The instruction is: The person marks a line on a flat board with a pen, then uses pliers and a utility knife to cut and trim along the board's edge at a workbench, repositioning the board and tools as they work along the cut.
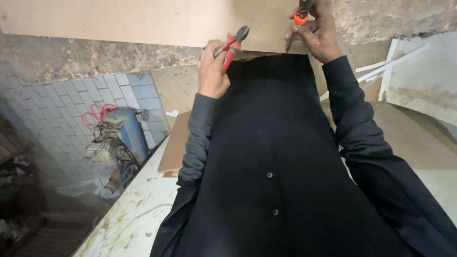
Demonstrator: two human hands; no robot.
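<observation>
L hand (213,71) closed round red pliers (232,46), at board (143,21) edge on worktop. R hand (320,33) grips orange-handled tool (301,14), tip down on board. Risk: tool tip may slip off edge toward L hand, as hands are near.

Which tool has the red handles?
The pliers in the left hand. Their two handles are red with dark metal jaws on top. The tool in the right hand has an orange and black handle instead.
</observation>
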